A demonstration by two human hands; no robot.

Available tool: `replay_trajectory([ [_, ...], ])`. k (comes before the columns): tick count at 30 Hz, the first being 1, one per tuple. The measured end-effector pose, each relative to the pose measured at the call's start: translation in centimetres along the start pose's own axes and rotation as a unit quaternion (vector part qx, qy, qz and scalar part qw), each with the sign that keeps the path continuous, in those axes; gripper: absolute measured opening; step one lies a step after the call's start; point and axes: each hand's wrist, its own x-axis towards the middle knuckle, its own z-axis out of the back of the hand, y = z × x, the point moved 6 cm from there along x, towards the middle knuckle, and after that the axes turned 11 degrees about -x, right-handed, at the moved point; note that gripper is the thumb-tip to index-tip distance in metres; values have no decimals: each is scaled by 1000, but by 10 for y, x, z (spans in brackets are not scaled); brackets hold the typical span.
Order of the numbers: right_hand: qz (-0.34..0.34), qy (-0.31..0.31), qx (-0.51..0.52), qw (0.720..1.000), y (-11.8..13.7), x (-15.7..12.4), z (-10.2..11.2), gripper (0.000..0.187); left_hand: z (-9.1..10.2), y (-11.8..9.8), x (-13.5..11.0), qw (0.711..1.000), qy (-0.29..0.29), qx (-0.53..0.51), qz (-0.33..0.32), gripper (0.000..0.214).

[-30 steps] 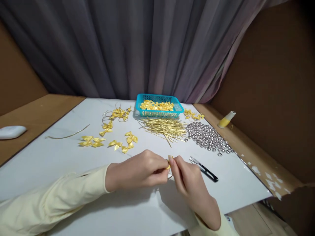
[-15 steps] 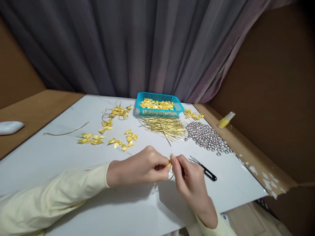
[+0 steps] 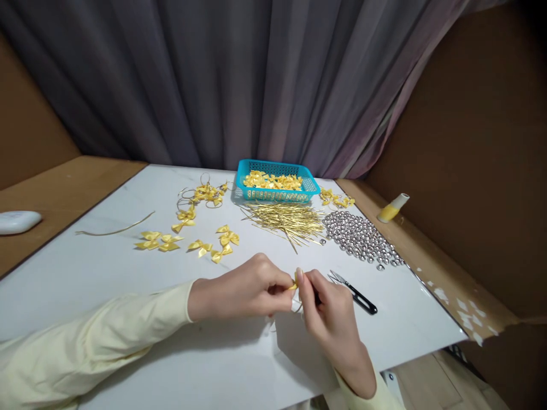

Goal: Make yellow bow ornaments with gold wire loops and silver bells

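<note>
My left hand is closed in a pinch on a yellow ribbon bow, most of which the fingers hide. Against its other side press the thumb and fingers of my right hand, also closed. A thin cord loop hangs below the fingertips between the two hands. Just right of my right hand lies a pair of black-handled thread snips, blades pointing up and left. Several loose yellow bows rest on the white tabletop beyond my left hand.
A blue basket of yellow bows stands at the back. Before it lie gold cord pieces, with silver bells or beads to the right. Bows with cord loops lie back left. A yellow-and-white tube stands on the right ledge.
Both hands stay almost in place, still pinching the yellow bow. The cord loop below them shows slightly less.
</note>
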Motion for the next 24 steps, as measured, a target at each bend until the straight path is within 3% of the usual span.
replay_trajectory([
  [7,-28,14,28,999,-6,-1,-2,30,-3,14,-1,994,26,-67,87,27],
  [10,-42,30,57,997,-12,-1,-3,31,-3,15,0,994,24,-62,87,27],
  [17,-91,147,152,973,-23,0,-11,34,-5,16,0,996,34,-47,66,24],
  [24,-129,137,179,966,-26,-1,-11,35,-6,19,1,994,38,-68,78,23],
])
